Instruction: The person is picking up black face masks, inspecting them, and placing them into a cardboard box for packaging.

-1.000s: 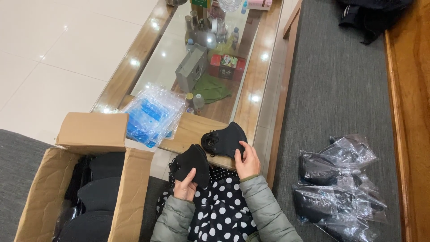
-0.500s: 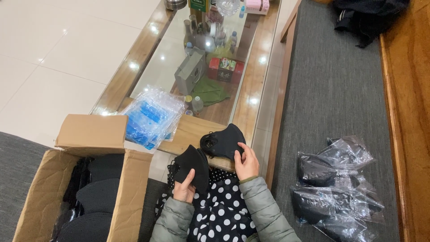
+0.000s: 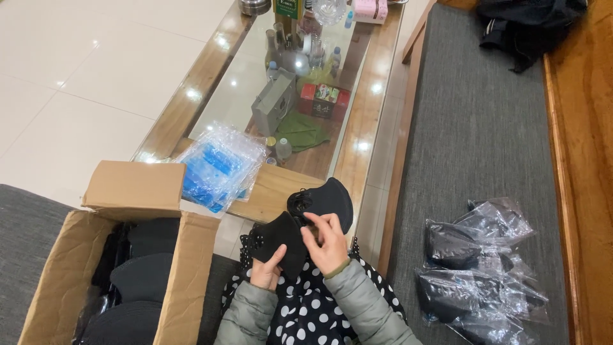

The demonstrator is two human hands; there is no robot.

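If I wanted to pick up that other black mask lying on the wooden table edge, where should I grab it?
Probably the rounded far rim of the black cloth mask, coming from above: that side lies bare on the wooden table edge, while the right hand covers its near side.

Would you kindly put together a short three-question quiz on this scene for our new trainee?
1. True or false: the left hand and the right hand both touch the same black mask.
2. Multiple choice: the sealed clear bags of masks lie on A) the glass table, B) the grey cushion to the person's right, C) the white floor.
3. Short answer: what fills the open cardboard box on the person's left?

Key:
1. True; a second black mask lies just beyond them.
2. B.
3. Stacks of black masks.
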